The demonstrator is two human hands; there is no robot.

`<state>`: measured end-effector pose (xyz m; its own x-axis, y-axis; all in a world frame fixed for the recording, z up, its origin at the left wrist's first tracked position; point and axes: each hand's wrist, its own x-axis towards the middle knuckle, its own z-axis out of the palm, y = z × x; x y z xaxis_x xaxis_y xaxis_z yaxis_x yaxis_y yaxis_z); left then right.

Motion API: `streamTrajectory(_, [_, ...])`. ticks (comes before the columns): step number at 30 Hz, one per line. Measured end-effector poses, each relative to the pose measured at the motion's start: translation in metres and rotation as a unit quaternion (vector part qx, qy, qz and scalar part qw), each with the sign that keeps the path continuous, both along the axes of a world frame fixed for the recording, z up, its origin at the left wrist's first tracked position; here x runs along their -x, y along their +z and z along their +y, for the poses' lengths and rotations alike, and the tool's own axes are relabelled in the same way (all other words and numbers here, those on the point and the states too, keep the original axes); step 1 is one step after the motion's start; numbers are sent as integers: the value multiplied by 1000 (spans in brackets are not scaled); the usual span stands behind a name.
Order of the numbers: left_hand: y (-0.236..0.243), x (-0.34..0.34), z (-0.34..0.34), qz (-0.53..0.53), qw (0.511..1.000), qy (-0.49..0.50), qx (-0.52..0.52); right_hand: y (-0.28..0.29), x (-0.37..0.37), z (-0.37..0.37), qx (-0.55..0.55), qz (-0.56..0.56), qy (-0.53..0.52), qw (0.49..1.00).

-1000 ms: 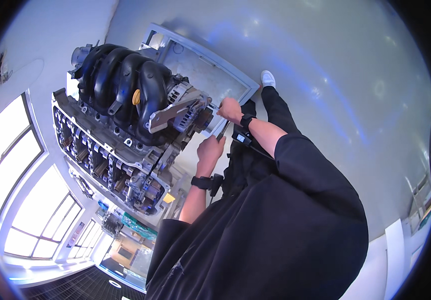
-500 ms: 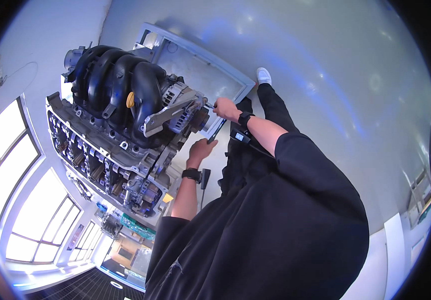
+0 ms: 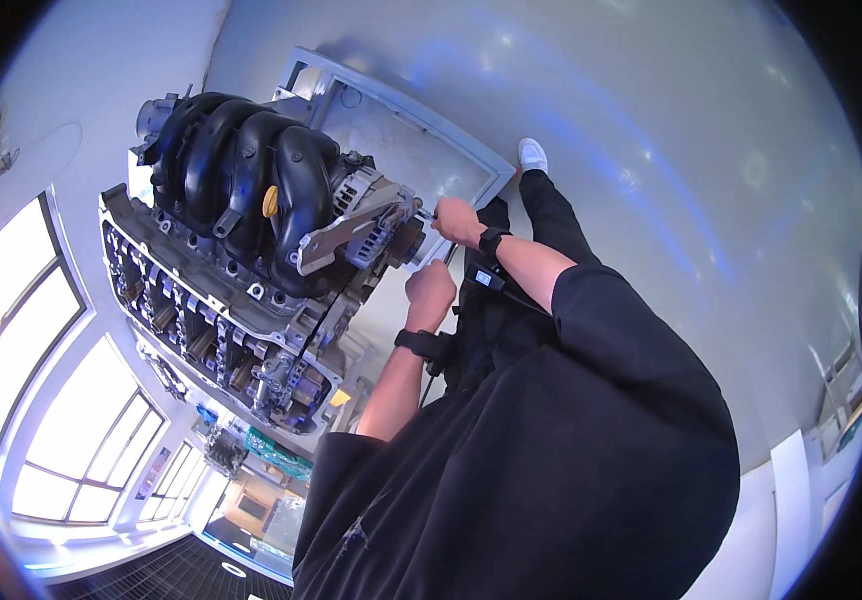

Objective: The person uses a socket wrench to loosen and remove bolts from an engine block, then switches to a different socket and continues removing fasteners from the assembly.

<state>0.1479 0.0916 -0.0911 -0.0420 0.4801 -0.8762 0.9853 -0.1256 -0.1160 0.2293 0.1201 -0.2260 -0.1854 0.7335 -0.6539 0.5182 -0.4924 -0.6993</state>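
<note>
The engine [image 3: 201, 280] has a black intake manifold [image 3: 241, 170] with a yellow cap [image 3: 271, 202], and an alternator [image 3: 364, 240] with a metal bracket [image 3: 331, 235] at its right end. My right hand [image 3: 456, 222] is closed around the end of a tool beside the alternator's bolt and pulley. My left hand [image 3: 431, 292] is lower, closed on the dark handle of what looks like a wrench, largely hidden by my fingers. Both wrists wear black straps.
A grey metal tray frame [image 3: 496, 175] sits under the engine. My legs and white shoe [image 3: 533, 155] are on the grey floor [image 3: 671, 150]. Windows [image 3: 1, 310] line the left, with another engine [image 3: 221, 450] farther back and panels at the right.
My left hand swung down and left half a second ago and is now back up and right, nearer my right hand. My right hand stays about in place.
</note>
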Motion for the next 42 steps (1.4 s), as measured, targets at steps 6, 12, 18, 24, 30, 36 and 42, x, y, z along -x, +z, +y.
streamTrajectory(6, [-44,75,-20,35,994,90,-48,-5,0,-1,39,35,-17,998])
streamTrajectory(12, [-56,84,-19,8,993,110,-50,-26,-3,-11,172,250,-86,949])
streamTrajectory(18, [-9,36,-10,-11,985,171,0,-15,-12,-6,222,309,-136,915])
streamTrajectory(24, [30,-18,21,-17,995,97,0,-5,-7,-4,176,181,-135,958])
streamTrajectory(30, [16,-22,27,-24,997,70,11,-11,-5,-8,97,128,-113,981])
streamTrajectory(36, [-23,85,-8,-94,982,161,-31,-3,0,-9,107,157,-114,975])
streamTrajectory(42, [-43,108,-3,-112,939,318,65,-17,15,-22,96,148,-154,972])
